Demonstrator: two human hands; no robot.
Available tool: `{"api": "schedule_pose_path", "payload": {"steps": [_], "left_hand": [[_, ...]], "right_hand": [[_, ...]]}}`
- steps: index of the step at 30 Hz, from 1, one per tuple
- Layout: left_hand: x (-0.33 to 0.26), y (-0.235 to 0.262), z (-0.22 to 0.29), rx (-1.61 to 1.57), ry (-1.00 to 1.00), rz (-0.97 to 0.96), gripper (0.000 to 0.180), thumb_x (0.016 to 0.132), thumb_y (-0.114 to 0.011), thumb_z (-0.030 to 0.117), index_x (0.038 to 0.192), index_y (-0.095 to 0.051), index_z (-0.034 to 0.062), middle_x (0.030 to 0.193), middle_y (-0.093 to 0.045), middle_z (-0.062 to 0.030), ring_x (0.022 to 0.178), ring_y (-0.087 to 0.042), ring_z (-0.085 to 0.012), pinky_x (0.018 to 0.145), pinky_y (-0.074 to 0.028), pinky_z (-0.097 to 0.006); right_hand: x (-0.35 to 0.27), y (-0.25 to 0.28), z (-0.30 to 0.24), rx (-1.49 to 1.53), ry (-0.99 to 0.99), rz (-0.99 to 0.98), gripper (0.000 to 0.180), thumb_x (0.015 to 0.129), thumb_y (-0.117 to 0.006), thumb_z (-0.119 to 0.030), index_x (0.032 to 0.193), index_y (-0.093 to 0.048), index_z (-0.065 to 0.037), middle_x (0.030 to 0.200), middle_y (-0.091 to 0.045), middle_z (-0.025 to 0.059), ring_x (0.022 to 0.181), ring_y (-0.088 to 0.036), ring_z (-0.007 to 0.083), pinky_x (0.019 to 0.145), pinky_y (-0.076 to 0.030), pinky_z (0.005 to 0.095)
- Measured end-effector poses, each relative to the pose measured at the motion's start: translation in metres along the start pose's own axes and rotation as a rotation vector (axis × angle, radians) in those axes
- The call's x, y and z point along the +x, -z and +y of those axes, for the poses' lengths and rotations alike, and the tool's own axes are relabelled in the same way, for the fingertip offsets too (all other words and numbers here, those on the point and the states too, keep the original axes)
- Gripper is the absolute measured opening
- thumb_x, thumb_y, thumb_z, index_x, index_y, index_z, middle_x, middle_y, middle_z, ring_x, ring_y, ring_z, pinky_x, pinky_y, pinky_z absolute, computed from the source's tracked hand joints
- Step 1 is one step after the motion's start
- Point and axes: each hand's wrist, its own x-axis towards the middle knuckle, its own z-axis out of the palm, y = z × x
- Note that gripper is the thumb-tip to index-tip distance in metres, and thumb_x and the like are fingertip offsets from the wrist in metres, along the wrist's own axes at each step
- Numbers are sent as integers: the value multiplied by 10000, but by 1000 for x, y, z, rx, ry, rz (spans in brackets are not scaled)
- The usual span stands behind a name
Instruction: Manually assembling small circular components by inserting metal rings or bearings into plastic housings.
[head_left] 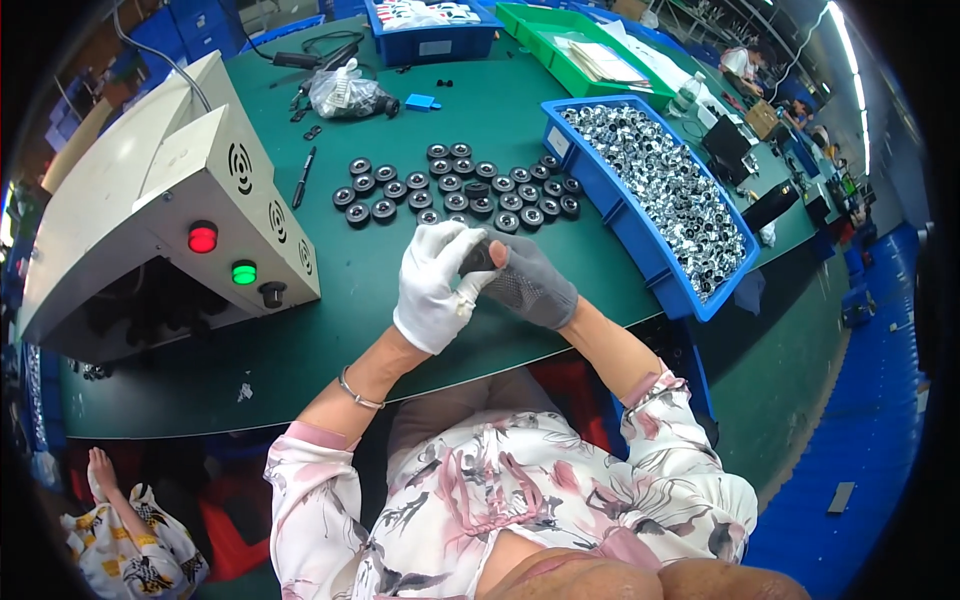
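Note:
My left hand, in a white glove, and my right hand, in a grey glove with the thumb tip bare, meet above the front of the green table. Their fingers are closed around a small black round part, which they mostly cover. Just beyond the hands, several black round parts with shiny centres lie in loose rows on the tabletop. To the right of these stands a blue bin filled with small silver metal pieces.
A beige machine with a red button, a green button and a black knob stands at left. A pen, bagged parts and a green tray lie farther back. Another person's arm shows at lower left.

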Motion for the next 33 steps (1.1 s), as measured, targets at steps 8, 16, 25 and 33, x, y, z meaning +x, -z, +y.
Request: {"api": "schedule_pose_path", "payload": {"steps": [8,16,25,33], "left_hand": [[-2,-8,1,-73,84,-20,582,642,-873,34,1178,-646,8,1067,-633,-151,915,-642,-311,745,-545,-374],[-3,-6,-5,-54,82,-44,527,659,-881,50,1135,-658,11,1083,-632,-154,925,-647,-303,788,-552,-364],[-18,-19,-16,-516,568,-25,283,898,-758,61,1163,-677,6,1123,-645,-78,877,-642,-113,747,-538,-263],[-15,-15,-8,-791,977,-14,246,932,-732,78,1143,-656,-23,1049,-718,-104,886,-693,-134,761,-578,-273]], "right_hand": [[-4,4,0,44,-86,67,501,990,-635,-397,1327,-578,-31,1136,-611,12,1014,-597,90,875,-490,259],[-6,6,6,174,-128,29,529,1015,-565,-502,1260,-604,-35,1134,-653,35,1009,-633,134,871,-518,287],[-9,20,15,23,-31,85,371,1054,-552,-310,1266,-603,-9,1106,-674,64,967,-645,159,872,-528,311],[-11,-4,18,-193,52,420,289,1046,-566,-219,1194,-622,23,1036,-671,47,874,-632,107,813,-509,258]]}}
